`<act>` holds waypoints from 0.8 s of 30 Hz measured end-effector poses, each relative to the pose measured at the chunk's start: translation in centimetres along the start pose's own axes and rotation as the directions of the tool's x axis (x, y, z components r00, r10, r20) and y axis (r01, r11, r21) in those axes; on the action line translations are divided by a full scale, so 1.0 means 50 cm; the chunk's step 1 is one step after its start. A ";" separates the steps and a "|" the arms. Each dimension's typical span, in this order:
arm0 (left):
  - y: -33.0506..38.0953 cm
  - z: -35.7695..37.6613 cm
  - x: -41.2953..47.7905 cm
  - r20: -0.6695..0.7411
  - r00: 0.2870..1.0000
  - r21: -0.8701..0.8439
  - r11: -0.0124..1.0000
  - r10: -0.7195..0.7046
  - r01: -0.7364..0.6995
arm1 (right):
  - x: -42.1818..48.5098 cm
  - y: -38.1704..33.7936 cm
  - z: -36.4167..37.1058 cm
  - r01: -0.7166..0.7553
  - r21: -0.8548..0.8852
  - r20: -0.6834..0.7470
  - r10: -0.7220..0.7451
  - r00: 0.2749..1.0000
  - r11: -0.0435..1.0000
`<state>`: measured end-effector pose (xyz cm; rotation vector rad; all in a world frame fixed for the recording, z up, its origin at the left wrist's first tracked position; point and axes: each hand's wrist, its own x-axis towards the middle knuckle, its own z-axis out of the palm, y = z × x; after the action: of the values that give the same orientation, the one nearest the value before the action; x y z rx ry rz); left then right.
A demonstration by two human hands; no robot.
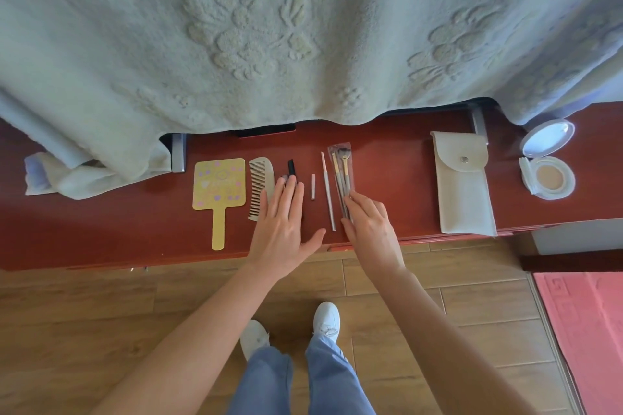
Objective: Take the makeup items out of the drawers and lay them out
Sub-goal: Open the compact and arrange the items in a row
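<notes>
Left hand [286,226] lies flat, fingers straight, on the tube [291,167]; right hand [371,226] pinches the brushes [340,167], probably straightening them.

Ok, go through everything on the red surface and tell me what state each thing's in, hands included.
Compact: open, lid up.
Pouch: flap snapped shut, lying flat.
Hand mirror: lying flat, patterned side up.
Comb: lying flat.
Black tube: partly covered by the left hand.
Pencil: lying flat, untouched.
Brush pack: in a clear sleeve, handles pinched by the right hand.
Left hand: flat, fingers straight.
</notes>
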<state>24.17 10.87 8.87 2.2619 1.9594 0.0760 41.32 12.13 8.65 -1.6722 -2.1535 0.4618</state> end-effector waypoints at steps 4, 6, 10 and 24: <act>-0.007 0.002 0.017 0.012 0.995 0.034 0.994 0.104 -0.104 | -0.001 -0.002 -0.007 -0.002 0.017 0.003 0.002 1.000 1.000; -0.007 0.006 0.025 0.010 0.992 0.052 0.990 0.128 -0.128 | -0.001 0.005 -0.024 -0.017 0.030 -0.039 0.018 0.999 0.999; 0.005 0.009 0.028 -0.014 0.996 -0.009 0.996 0.091 -0.091 | -0.003 0.067 -0.086 -0.154 -0.002 -0.167 0.151 0.974 0.988; 0.326 0.004 0.168 -0.047 0.935 -0.228 0.907 0.352 -0.353 | -0.030 0.263 -0.228 -0.509 0.004 -0.135 0.505 0.853 0.861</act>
<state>41.38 16.92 10.53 2.4210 1.4294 0.3340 58.30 14.17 12.26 -2.2262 -1.6130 0.4414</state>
